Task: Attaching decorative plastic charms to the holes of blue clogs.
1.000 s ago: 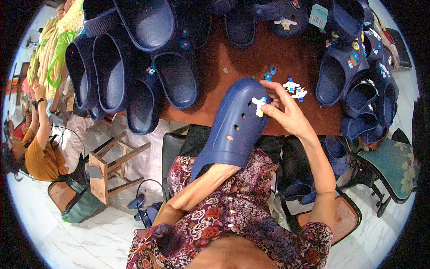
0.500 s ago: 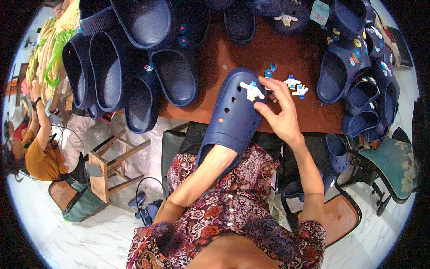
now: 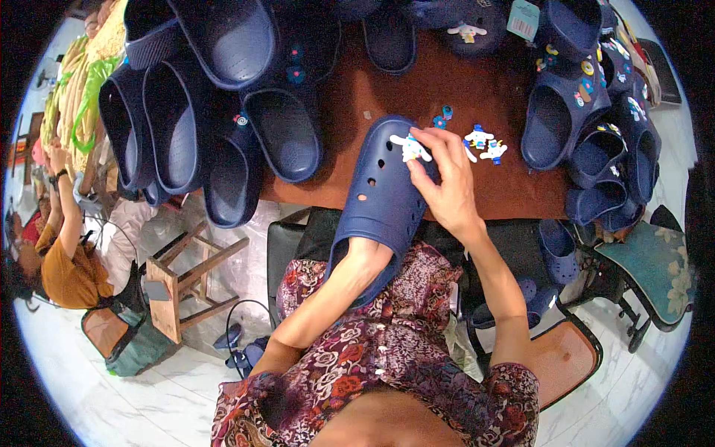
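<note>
My left hand [image 3: 370,253] is pushed inside a navy blue clog [image 3: 376,201] up to the wrist, and its fingers are hidden. The clog is tilted, toe pointing away from me, with a row of holes along its upper. On the toe sits a white, long-eared character shoe charm [image 3: 411,147]. The thumb and fingertips of my right hand [image 3: 445,179] close on this charm's right side. Loose on the table beyond are white-and-blue charms [image 3: 478,136] and a small teal charm [image 3: 444,118].
The brown table [image 3: 484,186] carries piled navy clogs on both sides, such as one clog [image 3: 283,134] at left and another [image 3: 550,127] at right. Around me are a wooden stool [image 3: 175,298], a chair with a green seat [image 3: 644,276] and, far left, another person [image 3: 74,268].
My right thumb and fingers have come in from beside the clog onto the charm. The clog stays on my left hand, shifted only slightly. The view has moved a little.
</note>
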Available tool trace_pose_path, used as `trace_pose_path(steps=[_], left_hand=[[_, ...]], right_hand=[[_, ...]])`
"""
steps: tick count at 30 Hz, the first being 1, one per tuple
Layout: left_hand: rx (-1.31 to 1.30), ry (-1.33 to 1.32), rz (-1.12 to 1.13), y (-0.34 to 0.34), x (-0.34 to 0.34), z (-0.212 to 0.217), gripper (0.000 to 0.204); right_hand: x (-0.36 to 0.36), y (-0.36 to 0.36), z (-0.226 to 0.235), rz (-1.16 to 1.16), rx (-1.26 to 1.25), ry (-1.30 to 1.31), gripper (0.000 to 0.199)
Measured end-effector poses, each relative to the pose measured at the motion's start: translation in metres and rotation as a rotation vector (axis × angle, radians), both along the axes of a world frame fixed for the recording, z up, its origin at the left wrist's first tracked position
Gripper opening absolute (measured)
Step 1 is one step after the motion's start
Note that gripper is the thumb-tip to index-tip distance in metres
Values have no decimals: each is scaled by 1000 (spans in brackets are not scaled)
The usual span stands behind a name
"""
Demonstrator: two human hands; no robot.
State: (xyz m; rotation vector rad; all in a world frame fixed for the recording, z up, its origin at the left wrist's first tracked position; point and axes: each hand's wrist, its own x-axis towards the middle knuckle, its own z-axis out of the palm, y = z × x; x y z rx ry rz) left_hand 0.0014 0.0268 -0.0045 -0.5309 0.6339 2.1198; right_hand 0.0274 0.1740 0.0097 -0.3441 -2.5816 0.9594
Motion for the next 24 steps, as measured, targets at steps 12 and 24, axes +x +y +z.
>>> trace_pose_path(steps=[12, 24], left_hand=[[-15, -66, 111, -18, -1, -3, 47], [15, -145, 163, -18, -6, 2, 46]], right_hand=[[27, 49, -1, -354, -179, 198, 19], [46, 42, -25, -111, 209, -58, 33]])
